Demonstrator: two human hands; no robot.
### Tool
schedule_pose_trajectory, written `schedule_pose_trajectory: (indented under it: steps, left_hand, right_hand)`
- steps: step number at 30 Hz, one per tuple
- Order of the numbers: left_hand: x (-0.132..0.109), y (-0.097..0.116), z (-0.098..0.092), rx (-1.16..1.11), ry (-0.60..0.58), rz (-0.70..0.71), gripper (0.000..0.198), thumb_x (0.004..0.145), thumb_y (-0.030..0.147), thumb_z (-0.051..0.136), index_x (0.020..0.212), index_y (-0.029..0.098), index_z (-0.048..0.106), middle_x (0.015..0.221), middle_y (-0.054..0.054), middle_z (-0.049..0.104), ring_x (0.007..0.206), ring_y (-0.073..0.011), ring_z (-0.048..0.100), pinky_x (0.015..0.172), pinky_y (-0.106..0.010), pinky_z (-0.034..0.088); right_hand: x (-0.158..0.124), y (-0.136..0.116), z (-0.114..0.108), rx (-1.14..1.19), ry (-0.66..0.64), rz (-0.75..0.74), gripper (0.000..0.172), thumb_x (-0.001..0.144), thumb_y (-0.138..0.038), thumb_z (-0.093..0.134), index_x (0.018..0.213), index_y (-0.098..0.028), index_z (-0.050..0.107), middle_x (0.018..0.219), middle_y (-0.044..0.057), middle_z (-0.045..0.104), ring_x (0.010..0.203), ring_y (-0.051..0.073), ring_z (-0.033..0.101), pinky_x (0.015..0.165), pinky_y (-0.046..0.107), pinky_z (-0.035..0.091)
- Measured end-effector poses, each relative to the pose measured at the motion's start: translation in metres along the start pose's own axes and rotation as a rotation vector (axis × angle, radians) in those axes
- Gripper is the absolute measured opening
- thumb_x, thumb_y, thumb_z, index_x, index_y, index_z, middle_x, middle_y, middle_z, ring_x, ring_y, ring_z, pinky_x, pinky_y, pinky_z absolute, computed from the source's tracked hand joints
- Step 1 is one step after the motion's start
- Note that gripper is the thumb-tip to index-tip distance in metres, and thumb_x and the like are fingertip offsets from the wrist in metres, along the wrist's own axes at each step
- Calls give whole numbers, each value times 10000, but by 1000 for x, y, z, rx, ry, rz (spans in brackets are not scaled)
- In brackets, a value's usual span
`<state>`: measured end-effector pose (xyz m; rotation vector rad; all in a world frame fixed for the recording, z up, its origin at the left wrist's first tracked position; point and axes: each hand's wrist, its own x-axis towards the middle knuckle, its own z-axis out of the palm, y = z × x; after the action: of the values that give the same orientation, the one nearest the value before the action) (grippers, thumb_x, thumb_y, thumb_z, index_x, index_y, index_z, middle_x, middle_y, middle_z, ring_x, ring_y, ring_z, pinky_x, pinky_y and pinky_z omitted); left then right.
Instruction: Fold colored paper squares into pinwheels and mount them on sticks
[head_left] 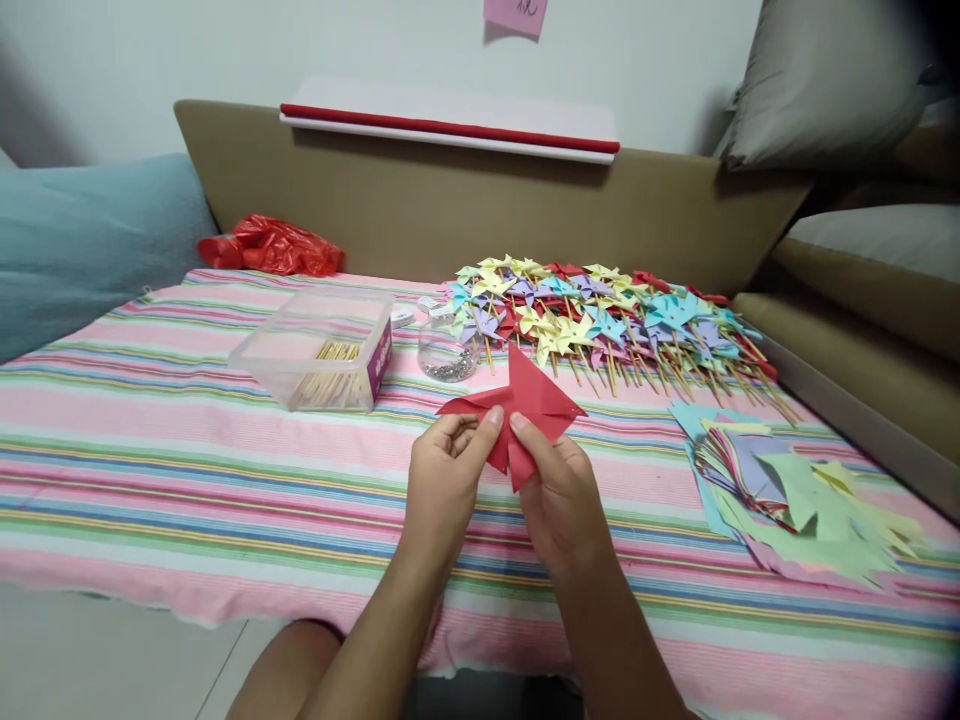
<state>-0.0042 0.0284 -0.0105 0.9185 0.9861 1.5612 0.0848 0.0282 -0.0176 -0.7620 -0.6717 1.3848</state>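
A red paper pinwheel (pixel 534 398) with folded, pointed blades is held up over the striped cloth. My left hand (pixel 450 462) pinches its left side between thumb and fingers. On the right side, my right hand (pixel 556 480) grips it with the thumb on top and the fingers behind the paper. Both thumbs lie close together near the pinwheel's centre. Beyond my hands, a round clear container (pixel 448 350) holds small metallic pieces. To its left, a clear plastic box (pixel 311 330) contains many thin wooden sticks (pixel 337 375).
Many colourful pinwheels on sticks (pixel 600 320) lie at the back right. Coloured paper sheets and scraps (pixel 817 510) are piled at the right. A crumpled red plastic bag (pixel 274 245) sits at the back left. Striped cloth (pixel 187 450) covers the surface; cushions stand at both sides.
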Motion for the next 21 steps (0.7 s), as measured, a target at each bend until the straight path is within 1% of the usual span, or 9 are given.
schedule_pose_trajectory:
  steps: [2, 4, 6, 8, 10, 12, 13, 18, 21]
  left_hand:
    - [1, -1, -2, -20, 18, -7, 253, 769, 358, 812, 752, 139, 687, 730, -3, 681, 707, -116, 612, 677, -215, 483]
    - [2, -2, -4, -74, 35, -14, 260, 773, 374, 808, 807, 139, 701, 782, -16, 700, 757, -130, 632, 725, -233, 498]
    - [5, -2, -7, -123, 66, -15, 275, 764, 380, 814, 850, 139, 714, 826, -26, 717, 784, -135, 645, 759, -246, 507]
    - [8, -1, -9, -147, 112, -13, 283, 735, 377, 835, 834, 140, 715, 828, -23, 721, 759, -126, 643, 746, -239, 506]
    - [10, 0, -12, -144, 142, -9, 287, 715, 377, 846, 811, 142, 712, 810, -17, 719, 726, -119, 636, 718, -232, 502]
    - [10, 2, -14, -101, 139, 16, 289, 730, 389, 834, 814, 142, 710, 790, -14, 711, 708, -120, 630, 692, -229, 496]
    - [10, 3, -15, -60, 131, 36, 289, 746, 398, 821, 820, 142, 709, 783, -14, 707, 702, -122, 627, 681, -228, 491]
    - [6, 11, -15, 149, 119, 111, 271, 808, 409, 767, 798, 149, 690, 723, -1, 683, 661, -115, 582, 627, -213, 457]
    - [3, 15, -13, 230, 121, 122, 269, 819, 391, 755, 736, 150, 668, 623, 24, 607, 589, -97, 497, 555, -204, 399]
  right_hand:
    - [0, -3, 0, 1, -23, 1, 301, 794, -338, 759, 1032, -164, 698, 1085, 80, 746, 1040, 232, 689, 977, 394, 529]
    - [0, -6, -2, 28, 3, -35, 287, 814, -325, 720, 1061, -225, 614, 1073, 49, 720, 1000, 204, 694, 914, 382, 559]
    - [1, -10, -7, 17, 38, -133, 322, 815, -266, 698, 1075, -299, 511, 1084, 7, 674, 922, 166, 693, 837, 367, 578]
    - [2, -13, -14, -135, 5, -268, 389, 787, -189, 706, 1071, -332, 482, 1206, 16, 611, 941, 159, 675, 834, 373, 577]
    - [2, -16, -21, -405, -108, -380, 356, 775, -158, 712, 1058, -316, 564, 1381, 66, 503, 1156, 212, 609, 900, 395, 563]
    - [1, -17, -25, -643, -213, -436, 252, 787, -174, 711, 1010, -284, 671, 1451, 93, 435, 1366, 273, 450, 971, 417, 537]
    - [0, -18, -26, -725, -250, -447, 218, 791, -181, 713, 987, -277, 709, 1461, 95, 428, 1410, 289, 396, 1003, 435, 519]
    - [-1, -18, -24, -829, -253, -479, 60, 823, -235, 740, 867, -262, 770, 1435, 98, 485, 1305, 288, 509, 1071, 498, 446]
    - [0, -17, -23, -771, -205, -451, 68, 865, -298, 720, 876, -254, 772, 1278, 115, 590, 1351, 280, 477, 1073, 482, 447]
